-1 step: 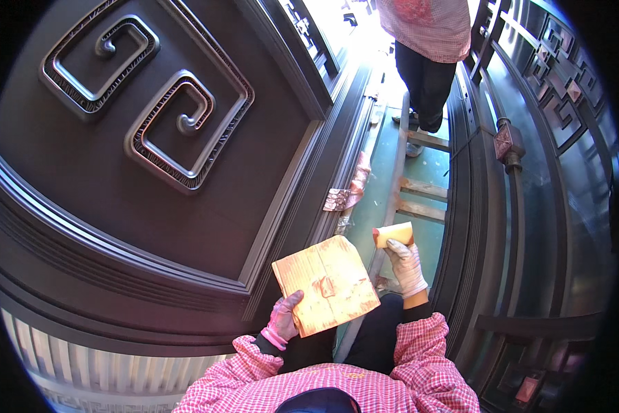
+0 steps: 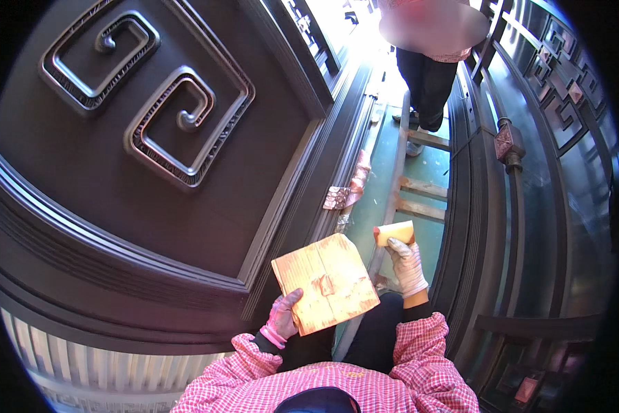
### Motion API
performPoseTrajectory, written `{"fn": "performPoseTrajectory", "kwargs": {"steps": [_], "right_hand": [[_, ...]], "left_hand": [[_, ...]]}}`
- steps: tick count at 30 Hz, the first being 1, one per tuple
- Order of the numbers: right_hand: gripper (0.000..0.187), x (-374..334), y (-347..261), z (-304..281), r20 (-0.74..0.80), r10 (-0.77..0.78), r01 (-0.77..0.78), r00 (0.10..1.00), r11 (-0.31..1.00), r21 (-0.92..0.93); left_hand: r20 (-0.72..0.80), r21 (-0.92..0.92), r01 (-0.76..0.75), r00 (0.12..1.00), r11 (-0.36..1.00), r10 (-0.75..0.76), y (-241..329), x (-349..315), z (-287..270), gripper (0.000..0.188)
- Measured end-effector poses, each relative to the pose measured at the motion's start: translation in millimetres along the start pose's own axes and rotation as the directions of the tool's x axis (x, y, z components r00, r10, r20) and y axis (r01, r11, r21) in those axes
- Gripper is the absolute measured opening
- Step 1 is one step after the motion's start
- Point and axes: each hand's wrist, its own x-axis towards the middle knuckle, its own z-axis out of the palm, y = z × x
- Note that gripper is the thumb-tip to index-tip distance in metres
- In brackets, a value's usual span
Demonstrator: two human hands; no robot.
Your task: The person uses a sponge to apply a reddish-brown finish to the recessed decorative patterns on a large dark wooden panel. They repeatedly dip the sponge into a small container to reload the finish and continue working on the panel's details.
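Note:
A flat piece of cardboard (image 2: pixel 330 279) with reddish-brown smears and a small dark blob near its middle is in my left hand (image 2: pixel 282 315). That hand wears a stained pinkish glove; its thumb lies over the cardboard's lower left edge, and the other fingers are hidden underneath. To the right, my right hand (image 2: pixel 407 265), in a whitish glove, pinches a pale yellow sponge (image 2: pixel 396 234). Reddish-brown colour marks the sponge's left end and lower right corner. The sponge is held apart from the cardboard, a little beyond its right edge.
On the left stands a dark panel (image 2: pixel 254 165) with raised scroll mouldings (image 2: pixel 192 172). Dark metal railings (image 2: pixel 516 206) run along the right. A ladder-like frame (image 2: pixel 419 186) stretches along the narrow greenish floor between. Another person (image 2: pixel 426 82) stands at its far end.

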Motion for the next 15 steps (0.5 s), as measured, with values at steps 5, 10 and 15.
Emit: {"fn": "performPoseTrajectory", "kwargs": {"steps": [5, 10, 15], "right_hand": [[0.045, -12.7, -33.8, 19.9, 0.037, -0.093, 0.1, 0.995, 0.947, -0.305], [0.033, -37.0, -62.3, 51.1, 0.065, -0.157, 0.168, 0.985, 0.851, -0.497], [0.032, -51.2, -61.3, 71.6, 0.201, -0.12, 0.227, 0.972, 0.69, -0.687]], "left_hand": [[-0.038, -0.007, -0.012, 0.999, 1.0, 0.012, 0.4, 0.3, 8.9, 0.052], [-0.049, 0.002, -0.051, 0.997, 0.999, 0.051, 1.2, -2.9, 22.9, 0.047], [-0.046, -0.009, -0.031, 0.998, 0.999, 0.03, 2.2, -8.4, 24.1, 0.049]]}}
